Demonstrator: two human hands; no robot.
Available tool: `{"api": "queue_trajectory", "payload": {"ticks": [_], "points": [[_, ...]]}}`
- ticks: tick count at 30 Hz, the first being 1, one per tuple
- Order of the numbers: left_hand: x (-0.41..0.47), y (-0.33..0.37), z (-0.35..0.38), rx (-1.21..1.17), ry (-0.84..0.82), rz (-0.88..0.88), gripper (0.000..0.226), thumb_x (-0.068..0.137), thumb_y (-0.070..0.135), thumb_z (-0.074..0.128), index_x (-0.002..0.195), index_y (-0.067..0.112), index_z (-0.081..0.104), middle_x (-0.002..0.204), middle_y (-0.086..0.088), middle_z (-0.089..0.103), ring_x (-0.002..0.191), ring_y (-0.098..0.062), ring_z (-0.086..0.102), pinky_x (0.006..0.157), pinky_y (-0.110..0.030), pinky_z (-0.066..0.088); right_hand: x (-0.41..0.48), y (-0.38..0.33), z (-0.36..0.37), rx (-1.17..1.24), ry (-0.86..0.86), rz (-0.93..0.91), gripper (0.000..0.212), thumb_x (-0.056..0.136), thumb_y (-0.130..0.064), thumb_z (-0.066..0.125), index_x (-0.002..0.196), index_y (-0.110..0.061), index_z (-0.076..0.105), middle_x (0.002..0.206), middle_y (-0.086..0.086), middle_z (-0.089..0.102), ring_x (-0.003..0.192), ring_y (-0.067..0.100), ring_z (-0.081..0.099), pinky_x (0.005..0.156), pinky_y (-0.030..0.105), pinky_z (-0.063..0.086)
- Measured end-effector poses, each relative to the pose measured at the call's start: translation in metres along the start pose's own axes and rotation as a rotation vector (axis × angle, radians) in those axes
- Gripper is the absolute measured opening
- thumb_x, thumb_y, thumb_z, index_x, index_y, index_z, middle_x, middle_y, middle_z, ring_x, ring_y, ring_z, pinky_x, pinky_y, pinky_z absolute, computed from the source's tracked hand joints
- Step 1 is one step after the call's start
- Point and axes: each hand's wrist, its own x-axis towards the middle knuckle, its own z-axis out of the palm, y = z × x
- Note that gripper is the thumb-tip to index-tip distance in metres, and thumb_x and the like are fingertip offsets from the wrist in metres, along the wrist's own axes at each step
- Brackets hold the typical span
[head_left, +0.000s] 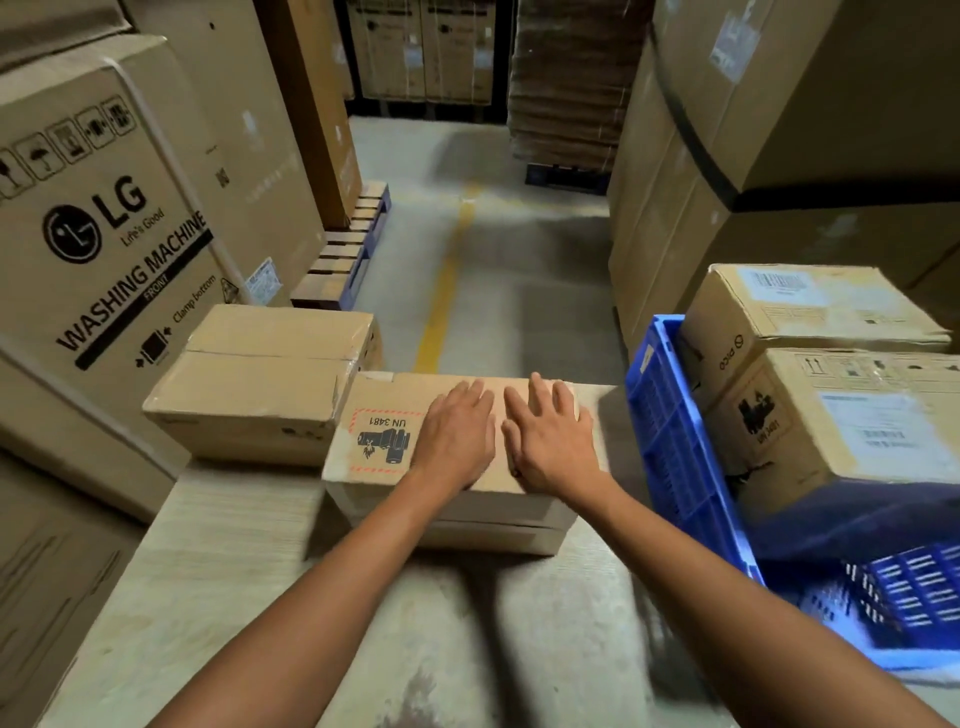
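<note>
Head view, warehouse aisle: a person presses both palms flat on the top of a cardboard carton (374, 457) that sits on a pale worktable (218, 571); the left hand (457, 436) and the right hand (550, 441) lie side by side near the carton's middle, fingers straight and spread, thumbs close together, neither curled round anything; the carton's top carries a red-dashed label printed "UN 3481" with a battery symbol, just left of the left hand; the carton stands toward the far edge of the table, with a lighter band along its near side. A second, plain taped box (260, 379) sits touching the carton's left side, also on the table; a blue plastic crate (675, 447) stands just right of the table, holding two stacked printed cartons (831, 415) with shipping labels. A large box (104, 249) marked "LG Washing Machine" rises at the left; tall stacks of brown cartons (779, 130) line the right side; a concrete floor with a yellow line (447, 280) runs away down the middle; wooden pallets (348, 249) sit at the left edge of the aisle.
</note>
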Motion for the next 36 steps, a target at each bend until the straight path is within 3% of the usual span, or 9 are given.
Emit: {"api": "queue_trajectory", "payload": {"ticks": [3, 6, 10, 15, 20, 23, 30, 34, 36], "points": [[-0.002, -0.013, 0.003, 0.032, -0.047, -0.052, 0.050, 0.106, 0.036, 0.030, 0.153, 0.020, 0.035, 0.164, -0.005, 0.024, 0.152, -0.023, 0.017, 0.123, -0.049, 0.013, 0.000, 0.003, 0.005, 0.039, -0.014, -0.001, 0.053, 0.104, -0.049, 0.024, 0.152, -0.028, 0.029, 0.166, 0.013, 0.014, 0.150, 0.041, 0.013, 0.112, 0.059, 0.029], [-0.002, -0.038, -0.003, 0.027, -0.002, -0.315, 0.056, 0.104, 0.048, 0.029, 0.154, 0.024, 0.029, 0.166, -0.007, 0.016, 0.153, -0.029, 0.009, 0.118, -0.063, 0.007, -0.003, 0.001, 0.002, 0.104, 0.032, 0.144, 0.064, 0.100, -0.058, 0.032, 0.154, -0.023, 0.030, 0.166, 0.021, 0.011, 0.150, 0.045, 0.013, 0.115, 0.056, 0.029], [-0.013, -0.083, -0.019, -0.208, 0.110, -0.675, 0.063, 0.100, 0.052, 0.041, 0.154, 0.024, 0.025, 0.157, -0.019, 0.027, 0.141, -0.044, 0.029, 0.111, -0.067, 0.026, -0.012, 0.003, -0.005, 0.432, -0.024, 0.446, 0.081, 0.098, -0.064, 0.040, 0.161, -0.026, 0.004, 0.163, 0.023, 0.016, 0.140, 0.046, 0.035, 0.105, 0.055, 0.039], [-0.025, -0.087, -0.030, -0.470, 0.160, -0.621, 0.058, 0.102, 0.052, 0.039, 0.156, 0.035, 0.025, 0.139, -0.017, 0.041, 0.125, -0.039, 0.046, 0.102, -0.047, 0.041, -0.030, 0.003, -0.008, 0.532, 0.053, 0.468, 0.075, 0.099, -0.061, 0.041, 0.159, -0.030, 0.010, 0.135, 0.019, 0.054, 0.119, 0.042, 0.056, 0.094, 0.048, 0.044], [-0.035, -0.082, -0.039, -0.535, 0.304, -0.544, 0.038, 0.104, 0.046, 0.039, 0.138, 0.031, 0.048, 0.124, -0.009, 0.042, 0.110, -0.031, 0.054, 0.086, -0.035, 0.045, -0.045, 0.002, -0.012, 0.649, 0.294, 0.493, 0.060, 0.095, -0.054, 0.055, 0.142, -0.025, 0.032, 0.128, 0.010, 0.057, 0.114, 0.030, 0.058, 0.095, 0.050, 0.049], [-0.046, -0.073, -0.034, -0.624, 0.400, -0.512, 0.028, 0.101, 0.050, 0.045, 0.117, 0.027, 0.047, 0.119, -0.002, 0.038, 0.102, -0.024, 0.053, 0.074, -0.035, 0.046, -0.047, 0.000, -0.008, 0.741, 0.407, 0.593, 0.046, 0.094, -0.052, 0.058, 0.122, -0.019, 0.042, 0.123, 0.010, 0.055, 0.101, 0.025, 0.058, 0.091, 0.049, 0.050], [-0.102, -0.080, 0.036, -0.628, 0.286, -0.619, 0.021, 0.095, 0.029, 0.062, 0.098, 0.018, 0.045, 0.112, -0.004, 0.037, 0.088, -0.030, 0.056, 0.072, -0.030, 0.037, -0.085, -0.013, 0.044, 0.709, 0.297, 0.719, 0.032, 0.089, -0.037, 0.068, 0.104, -0.015, 0.050, 0.117, 0.005, 0.043, 0.082, 0.020, 0.050, 0.076, 0.030, 0.035], [-0.129, -0.087, 0.055, -0.581, 0.201, -0.562, 0.023, 0.094, 0.028, 0.065, 0.103, 0.016, 0.048, 0.114, 0.000, 0.036, 0.094, -0.029, 0.055, 0.076, -0.029, 0.037, -0.106, -0.024, 0.067, 0.647, 0.250, 0.742, 0.029, 0.090, -0.033, 0.065, 0.111, -0.016, 0.054, 0.126, 0.008, 0.045, 0.099, 0.029, 0.058, 0.092, 0.040, 0.042], [-0.132, -0.092, 0.054, -0.479, 0.190, -0.482, 0.022, 0.092, 0.026, 0.067, 0.104, 0.014, 0.054, 0.117, -0.003, 0.040, 0.105, -0.029, 0.051, 0.081, -0.035, 0.042, -0.106, -0.033, 0.072, 0.450, 0.272, 0.715, 0.025, 0.092, -0.031, 0.065, 0.111, -0.017, 0.058, 0.133, 0.009, 0.046, 0.119, 0.028, 0.054, 0.114, 0.060, 0.024]]}}
